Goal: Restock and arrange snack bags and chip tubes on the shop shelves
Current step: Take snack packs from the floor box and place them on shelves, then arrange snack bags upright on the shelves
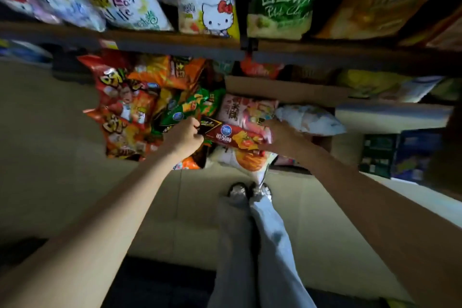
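**2 hands on 1 red chip tube, above the stock pile**

The red chip tube [235, 139] lies level between both hands, over the pile of snack bags [140, 107] on the floor and the near edge of the cardboard box [287, 89]. The left hand [183, 136] has curled fingers closed on the tube's dark left end. The right hand [280, 136] wraps the right end; its fingers are mostly hidden behind the tube, so how tight it grips is unclear, but it looks closed around it.

Why the 2-end hold: likely to keep the long tube level and under control while it comes out of the loose bags, which would slide if dragged.

A pink bag [246, 111] and a white bag [308, 120] sit in the box just behind the tube; another white bag [250, 160] lies under it. Stock is on the floor right at the shelf foot, probably for short reaches.

The upper shelf [175, 41] already carries standing bags, faces out: white bags at left, a cat-print bag [208, 7], a green bag [282, 5]. The lower shelf looks dim and partly filled.

Judgement: early in the restock, much stock still on the floor. Blur hides the labels.
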Demonstrator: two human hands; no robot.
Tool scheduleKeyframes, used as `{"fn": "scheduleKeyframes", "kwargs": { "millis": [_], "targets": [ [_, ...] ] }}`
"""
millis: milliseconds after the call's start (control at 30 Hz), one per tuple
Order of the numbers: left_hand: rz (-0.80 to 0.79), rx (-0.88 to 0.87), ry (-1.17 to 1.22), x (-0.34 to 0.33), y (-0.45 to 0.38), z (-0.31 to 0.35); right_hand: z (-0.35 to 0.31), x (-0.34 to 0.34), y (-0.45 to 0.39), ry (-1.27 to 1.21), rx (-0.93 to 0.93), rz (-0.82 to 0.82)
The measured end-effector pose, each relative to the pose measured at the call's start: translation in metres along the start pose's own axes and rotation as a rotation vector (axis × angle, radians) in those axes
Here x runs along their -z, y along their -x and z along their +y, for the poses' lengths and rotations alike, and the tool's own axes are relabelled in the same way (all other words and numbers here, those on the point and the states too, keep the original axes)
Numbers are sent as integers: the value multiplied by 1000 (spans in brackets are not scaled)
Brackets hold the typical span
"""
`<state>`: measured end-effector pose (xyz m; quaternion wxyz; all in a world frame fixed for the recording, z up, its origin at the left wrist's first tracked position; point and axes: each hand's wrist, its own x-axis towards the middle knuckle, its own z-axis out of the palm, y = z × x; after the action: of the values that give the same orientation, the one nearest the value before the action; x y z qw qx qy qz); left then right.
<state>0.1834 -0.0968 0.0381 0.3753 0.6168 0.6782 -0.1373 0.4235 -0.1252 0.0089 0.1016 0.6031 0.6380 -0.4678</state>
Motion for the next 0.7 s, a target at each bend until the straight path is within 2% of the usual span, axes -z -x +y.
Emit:
{"fn": "scheduleKeyframes", "kwargs": {
  "millis": [100,200,367,500,600,700],
  "targets": [
    [105,3,50,-37,-42,-26,4,-46,-61,156,53,-12],
    [257,-72,30,-69,-68,-50,8,-92,-112,296,60,-39],
    [349,-179,-63,-87,-69,-84,-3,-128,-144,520,47,67],
    [349,-322,-282,-59,-36,-83,-26,-92,-119,598,188,54],
    [147,-336,-413,-19,-7,-63,-62,-43,-87,617,389,22],
    [100,-311,-434,41,19,-39,-111,14,-48,677,504,81]
  ]
}}
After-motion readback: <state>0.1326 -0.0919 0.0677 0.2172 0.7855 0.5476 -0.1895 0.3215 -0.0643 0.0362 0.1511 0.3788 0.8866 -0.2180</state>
